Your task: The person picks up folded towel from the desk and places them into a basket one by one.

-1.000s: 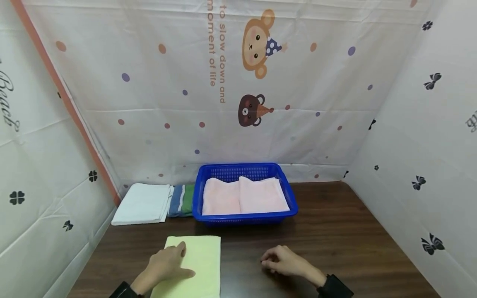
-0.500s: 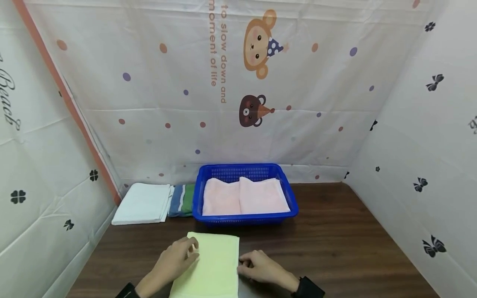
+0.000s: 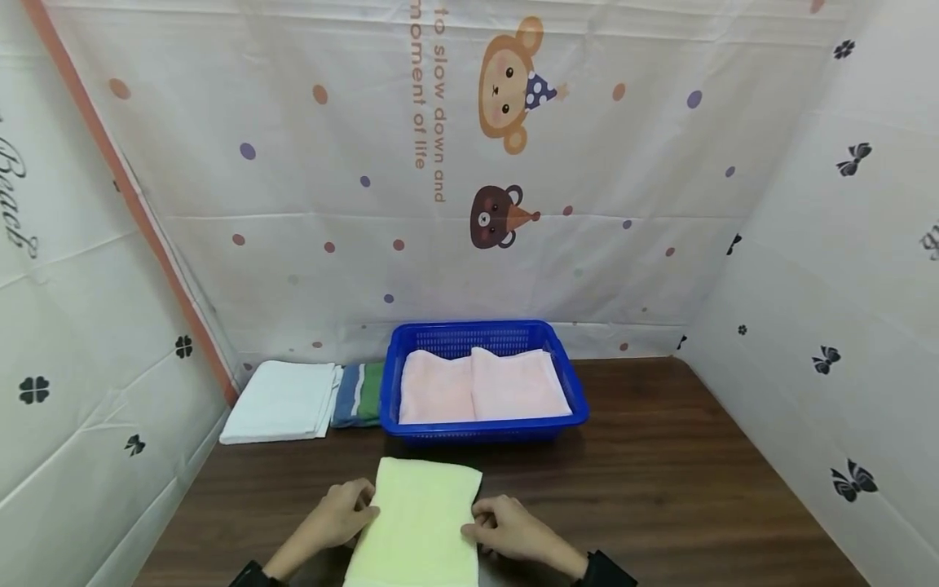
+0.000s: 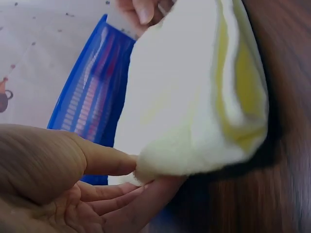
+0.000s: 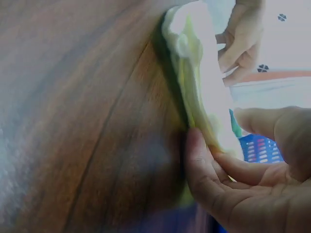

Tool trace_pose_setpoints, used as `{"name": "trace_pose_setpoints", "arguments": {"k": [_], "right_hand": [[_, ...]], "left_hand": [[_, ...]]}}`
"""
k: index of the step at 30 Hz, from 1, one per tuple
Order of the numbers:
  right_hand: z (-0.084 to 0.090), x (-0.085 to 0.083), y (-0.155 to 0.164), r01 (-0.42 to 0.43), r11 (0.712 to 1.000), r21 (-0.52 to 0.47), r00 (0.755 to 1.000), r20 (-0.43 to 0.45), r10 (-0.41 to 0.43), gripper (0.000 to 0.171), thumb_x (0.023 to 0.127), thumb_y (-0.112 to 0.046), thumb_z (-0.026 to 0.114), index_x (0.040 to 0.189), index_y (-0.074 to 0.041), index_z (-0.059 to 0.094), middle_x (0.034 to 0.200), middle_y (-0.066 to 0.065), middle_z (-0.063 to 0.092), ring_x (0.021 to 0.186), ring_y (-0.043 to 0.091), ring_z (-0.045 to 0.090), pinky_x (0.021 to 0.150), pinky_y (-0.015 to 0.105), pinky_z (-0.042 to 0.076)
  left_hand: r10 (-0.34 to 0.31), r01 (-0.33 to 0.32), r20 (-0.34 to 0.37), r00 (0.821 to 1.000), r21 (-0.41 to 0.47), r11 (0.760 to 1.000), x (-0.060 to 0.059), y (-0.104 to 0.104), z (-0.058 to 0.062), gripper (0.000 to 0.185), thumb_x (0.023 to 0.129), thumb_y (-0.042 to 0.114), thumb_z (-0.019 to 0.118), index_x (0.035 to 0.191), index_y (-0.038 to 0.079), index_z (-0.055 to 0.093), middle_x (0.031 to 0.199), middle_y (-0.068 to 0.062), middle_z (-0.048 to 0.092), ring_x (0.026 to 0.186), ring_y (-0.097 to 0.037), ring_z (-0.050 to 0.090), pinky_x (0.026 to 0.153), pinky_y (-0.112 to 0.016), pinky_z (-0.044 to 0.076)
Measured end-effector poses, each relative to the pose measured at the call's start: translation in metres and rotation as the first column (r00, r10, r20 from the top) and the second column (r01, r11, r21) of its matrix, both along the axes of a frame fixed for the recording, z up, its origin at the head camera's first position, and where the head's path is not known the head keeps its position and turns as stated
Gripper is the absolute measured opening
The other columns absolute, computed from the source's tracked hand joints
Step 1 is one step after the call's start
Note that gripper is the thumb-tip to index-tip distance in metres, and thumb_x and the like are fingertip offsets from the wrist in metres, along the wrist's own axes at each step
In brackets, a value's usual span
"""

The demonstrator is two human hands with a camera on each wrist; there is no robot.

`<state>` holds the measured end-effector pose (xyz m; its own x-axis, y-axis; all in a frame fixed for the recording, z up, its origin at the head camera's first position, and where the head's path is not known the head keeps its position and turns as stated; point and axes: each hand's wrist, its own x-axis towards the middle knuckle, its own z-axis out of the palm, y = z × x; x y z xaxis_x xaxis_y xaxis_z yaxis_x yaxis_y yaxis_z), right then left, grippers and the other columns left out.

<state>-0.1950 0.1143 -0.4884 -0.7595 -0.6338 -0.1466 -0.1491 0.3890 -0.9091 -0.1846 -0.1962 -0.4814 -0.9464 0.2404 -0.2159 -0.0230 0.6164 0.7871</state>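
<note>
The left hand [image 3: 333,519] grips the left edge of a folded pale yellow towel [image 3: 421,522], thumb on top and fingers [image 4: 146,191] tucked beneath the cloth, as the left wrist view shows. The right hand [image 3: 506,530] holds the opposite, right edge the same way: its thumb lies over the top layer and its fingers [image 5: 204,170] curl under the fold, pinching it against the wood. In both wrist views the towel's edge is raised a little off the surface where the fingers slip under it.

The towel lies lengthwise at the near edge of the dark wooden table [image 3: 660,481], slightly left of the middle, with its far end pointing toward a blue plastic basket [image 3: 572,383]. The basket stands just beyond the towel, near the table's back edge, and holds two folded pink towels [image 3: 480,387] side by side. Touching the basket's left wall is a folded towel striped in blue, white and green [image 3: 359,395], and to the left of that, at the back left corner, lies a folded white towel [image 3: 279,399].

A printed cloth backdrop [image 3: 469,163] with cartoon bears, coloured dots and lettering rises behind the table, and similar white sheets with black clover and bow prints close off both sides.
</note>
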Motion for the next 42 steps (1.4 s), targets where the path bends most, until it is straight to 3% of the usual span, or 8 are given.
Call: {"name": "trace_pose_setpoints", "arguments": {"k": [4,11,14,18,25,29,36,42], "right_hand": [[0.000,-0.001,0.003,0.060,0.998,0.017,0.997,-0.056,-0.059,0.028,0.099,-0.023,0.067,0.083,-0.004,0.054,0.068,-0.006,0.043,0.056,0.003,0.036,0.053,0.019,0.030],[0.002,-0.002,0.008,0.198,0.980,0.001,0.970,-0.147,-0.195,0.036,0.094,-0.019,0.073,0.122,0.003,0.063,0.115,0.017,0.072,0.102,0.028,0.069,0.075,0.027,0.055],[-0.001,-0.002,0.007,0.211,0.977,-0.017,0.963,-0.166,-0.211,0.033,0.093,-0.015,0.074,0.118,0.002,0.061,0.102,0.014,0.072,0.086,0.019,0.068,0.067,0.023,0.051],[-0.003,-0.004,0.005,0.219,0.975,0.024,0.949,-0.235,-0.208,0.026,0.091,-0.014,0.075,0.103,-0.003,0.056,0.076,-0.001,0.053,0.060,0.002,0.040,0.057,0.020,0.031],[-0.001,-0.003,0.002,0.246,0.968,0.044,0.948,-0.217,-0.231,0.027,0.089,-0.015,0.076,0.102,-0.006,0.054,0.081,0.000,0.049,0.065,0.005,0.038,0.058,0.021,0.029],[-0.001,-0.003,-0.001,0.272,0.962,0.003,0.950,-0.162,-0.268,0.030,0.087,-0.014,0.077,0.108,-0.003,0.059,0.088,0.003,0.059,0.073,0.007,0.048,0.060,0.020,0.040],[0.002,-0.004,0.012,0.325,0.945,-0.029,0.937,0.142,-0.318,0.040,0.090,-0.013,0.075,0.119,0.002,0.054,0.088,0.009,0.064,0.073,0.016,0.061,0.064,0.029,0.052],[0.002,-0.007,0.025,0.368,0.929,-0.029,0.910,0.214,-0.354,0.060,0.093,-0.015,0.073,0.139,0.008,0.042,0.085,0.009,0.066,0.067,0.015,0.062,0.063,0.031,0.053]], "left_hand": [[-0.056,0.048,0.084,0.995,0.095,0.994,0.000,0.010,-0.001,0.025,0.098,0.008,0.064,0.113,-0.011,0.057,0.092,-0.016,0.067,0.078,-0.024,0.067,0.058,-0.038,0.061],[-0.093,0.065,0.143,0.985,0.188,0.980,-0.001,0.026,0.002,0.024,0.097,0.008,0.065,0.112,-0.008,0.054,0.085,-0.014,0.062,0.069,-0.019,0.064,0.058,-0.037,0.063],[-0.086,0.058,0.148,0.985,0.181,0.982,-0.001,0.030,0.003,0.022,0.096,0.007,0.065,0.109,-0.006,0.053,0.082,-0.013,0.060,0.066,-0.018,0.063,0.056,-0.036,0.062],[-0.060,0.035,0.149,0.987,0.165,0.986,-0.001,0.034,0.004,0.021,0.095,0.006,0.067,0.107,-0.004,0.053,0.080,-0.012,0.060,0.064,-0.017,0.063,0.055,-0.035,0.062],[-0.052,0.033,0.132,0.990,0.139,0.990,-0.002,0.037,0.003,0.026,0.092,0.009,0.072,0.105,-0.003,0.053,0.076,-0.010,0.061,0.055,-0.014,0.062,0.052,-0.034,0.060],[-0.044,0.026,0.134,0.990,0.129,0.991,-0.002,0.038,0.002,0.026,0.092,0.008,0.072,0.106,-0.003,0.053,0.077,-0.011,0.060,0.055,-0.014,0.061,0.051,-0.033,0.060],[0.009,-0.040,0.184,0.983,0.164,0.986,-0.001,0.037,0.000,0.036,0.092,0.009,0.072,0.115,-0.011,0.054,0.084,-0.012,0.065,0.065,-0.016,0.064,0.057,-0.035,0.062],[0.049,-0.135,0.357,0.933,0.222,0.966,-0.002,0.033,0.000,0.034,0.095,0.023,0.071,0.111,-0.006,0.066,0.085,-0.010,0.071,0.064,-0.013,0.068,0.059,-0.028,0.062]]}}
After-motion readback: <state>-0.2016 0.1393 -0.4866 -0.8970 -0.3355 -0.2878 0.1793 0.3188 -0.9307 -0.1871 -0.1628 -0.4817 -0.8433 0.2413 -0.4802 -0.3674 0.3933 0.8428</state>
